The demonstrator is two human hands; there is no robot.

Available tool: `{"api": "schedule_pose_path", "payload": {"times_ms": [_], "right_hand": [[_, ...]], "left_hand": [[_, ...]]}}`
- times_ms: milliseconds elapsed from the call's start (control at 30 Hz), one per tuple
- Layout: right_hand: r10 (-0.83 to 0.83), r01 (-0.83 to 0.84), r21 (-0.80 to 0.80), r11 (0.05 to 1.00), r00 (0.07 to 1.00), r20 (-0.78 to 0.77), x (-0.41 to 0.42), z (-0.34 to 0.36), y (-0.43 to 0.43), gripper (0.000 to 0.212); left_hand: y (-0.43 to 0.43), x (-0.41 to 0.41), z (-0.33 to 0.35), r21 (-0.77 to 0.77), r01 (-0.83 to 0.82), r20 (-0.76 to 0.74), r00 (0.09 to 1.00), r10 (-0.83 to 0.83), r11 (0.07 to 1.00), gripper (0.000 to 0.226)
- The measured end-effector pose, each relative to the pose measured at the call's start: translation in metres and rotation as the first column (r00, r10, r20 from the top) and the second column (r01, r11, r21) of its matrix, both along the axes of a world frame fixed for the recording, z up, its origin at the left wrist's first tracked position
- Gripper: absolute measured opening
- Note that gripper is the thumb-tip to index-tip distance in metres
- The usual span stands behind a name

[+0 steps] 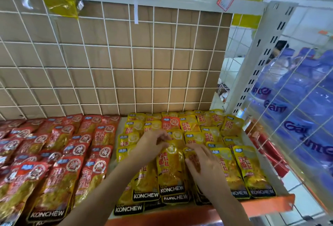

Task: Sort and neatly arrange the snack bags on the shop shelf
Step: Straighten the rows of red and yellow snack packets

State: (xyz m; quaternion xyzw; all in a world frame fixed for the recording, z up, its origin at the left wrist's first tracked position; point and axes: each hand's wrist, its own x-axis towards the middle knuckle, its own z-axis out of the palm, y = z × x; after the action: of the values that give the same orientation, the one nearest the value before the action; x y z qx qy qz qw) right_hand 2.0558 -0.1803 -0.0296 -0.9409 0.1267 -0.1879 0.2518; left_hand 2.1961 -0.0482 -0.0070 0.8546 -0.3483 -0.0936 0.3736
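While the red bags [54, 162] already fill the left half of the shelf [266, 206] in overlapping rows and the yellow bags [252, 168] fill the right, the sort looks mostly done, but not quite. One stray red bag [170, 123] sits among the far yellow rows. The near yellow rows run ragged too, their bottom edges stepped and a few hanging past the shelf's front edge.

Both hands are working the middle of the yellow side. The left hand [153, 144] has its fingers curled at the far end of one yellow bag [170, 168], seemingly pinching it, though glare on the foil makes the grip hard to confirm. The right hand [201, 164] lies just right of it, fingers spread and fairly straight, pressing flat on the yellow bags beside it.

That yellow bag lies flat, label up. It's glossy foil with red characters down the front and a black KONCHEW band at the near end. It looks slick, I'd judge, and apt to slide over those beneath.
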Motion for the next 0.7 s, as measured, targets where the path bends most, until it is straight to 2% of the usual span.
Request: {"api": "schedule_pose_path", "payload": {"times_ms": [200, 367, 500, 600, 700], "right_hand": [[0.012, -0.013, -0.010, 1.000, 0.999, -0.040, -0.002, 0.005, 0.000, 0.060], [0.033, -0.034, -0.007, 0.999, 0.998, -0.061, -0.002, 0.008, 0.001, 0.060], [0.036, -0.035, 0.008, 0.999, 0.996, -0.085, 0.004, 0.017, -0.005, 0.041], [0.020, -0.023, -0.022, 0.999, 0.991, -0.132, 0.020, 0.027, -0.012, 0.045], [0.017, -0.028, -0.057, 0.998, 0.983, -0.181, 0.045, 0.033, -0.023, 0.049]], "left_hand": [[0.003, -0.009, -0.006, 0.059, 0.015, 0.075, 0.997, -0.020, 0.998, 0.018], [0.011, -0.018, -0.016, 0.089, -0.015, 0.232, 0.973, -0.006, 0.996, 0.028], [0.019, -0.038, -0.019, 0.178, -0.014, 0.256, 0.966, -0.032, 0.984, 0.061], [0.021, -0.050, -0.025, 0.318, -0.010, 0.282, 0.956, -0.085, 0.948, 0.078], [0.020, -0.052, -0.030, 0.353, -0.035, 0.326, 0.941, -0.088, 0.935, 0.082]]}}
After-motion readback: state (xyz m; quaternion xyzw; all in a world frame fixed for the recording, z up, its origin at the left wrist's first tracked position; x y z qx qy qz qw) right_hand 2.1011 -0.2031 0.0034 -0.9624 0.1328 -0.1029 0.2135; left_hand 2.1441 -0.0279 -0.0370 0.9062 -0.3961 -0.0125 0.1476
